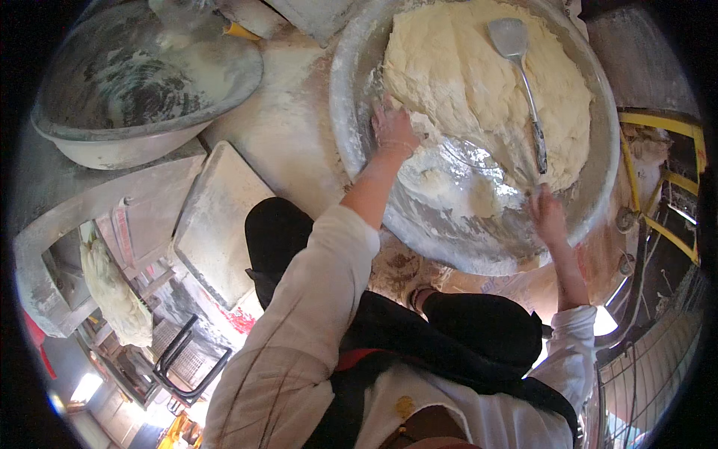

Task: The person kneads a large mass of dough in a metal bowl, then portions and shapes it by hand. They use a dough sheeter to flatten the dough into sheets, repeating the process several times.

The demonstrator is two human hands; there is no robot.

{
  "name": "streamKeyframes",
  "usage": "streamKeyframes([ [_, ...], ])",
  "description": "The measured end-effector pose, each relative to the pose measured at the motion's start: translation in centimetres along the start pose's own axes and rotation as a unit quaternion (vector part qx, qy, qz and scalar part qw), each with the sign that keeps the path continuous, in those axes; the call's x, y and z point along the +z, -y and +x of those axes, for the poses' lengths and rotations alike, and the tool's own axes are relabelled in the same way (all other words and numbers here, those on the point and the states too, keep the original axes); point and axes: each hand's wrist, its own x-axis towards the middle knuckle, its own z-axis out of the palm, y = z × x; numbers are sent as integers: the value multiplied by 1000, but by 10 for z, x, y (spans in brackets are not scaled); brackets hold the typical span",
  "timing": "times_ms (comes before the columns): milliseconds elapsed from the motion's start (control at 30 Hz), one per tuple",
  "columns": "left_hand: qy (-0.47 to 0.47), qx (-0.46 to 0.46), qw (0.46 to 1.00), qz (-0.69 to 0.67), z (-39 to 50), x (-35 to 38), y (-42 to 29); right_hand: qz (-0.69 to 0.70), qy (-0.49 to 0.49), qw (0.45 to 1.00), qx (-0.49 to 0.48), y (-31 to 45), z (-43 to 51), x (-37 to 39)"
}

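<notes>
A wide metal basin (pixel 606 168) holds a large mass of pale dough (pixel 449 67), which fills its far side. On top of the dough lies a metal spatula (pixel 508 38) with a dark handle. My left hand (pixel 394 128) rests at the dough's left edge, fingers spread and dusted with flour. At the lower right edge of the dough is my right hand (pixel 548 216), its fingers closed near a stretched end of dough; whether they grip it cannot be made out. Loose flour and a shiny bare patch of basin show between my hands.
A second large bowl (pixel 126 134), coated with flour inside, stands at the upper left. Below it leans a floury rectangular board or lid (pixel 219 224). Yellow metal framing (pixel 673 119) stands right of the basin, with a wire rack (pixel 650 370) lower down. My knees are close to the basin.
</notes>
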Motion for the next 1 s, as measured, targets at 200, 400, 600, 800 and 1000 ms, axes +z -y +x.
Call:
streamKeyframes([
  [200, 143, -14, 989, -27, 22, 18, -10, 151, -204, 965, 73, -40, 8, -17],
  [400, 256, 186, 942, -107, -34, 22, -50, 161, -254, 939, 169, -81, 35, -1],
  [600, 378, 245, 888, -89, -86, 15, -104, -119, -279, 946, 112, -92, 41, 3],
  [800, 273, 74, 940, -191, -42, -10, -61, 181, -42, 981, -55, -5, 52, 59],
  [1000, 353, -16, 932, -79, -34, 15, -62, 140, 193, 970, 41, 51, 67, 147],
])
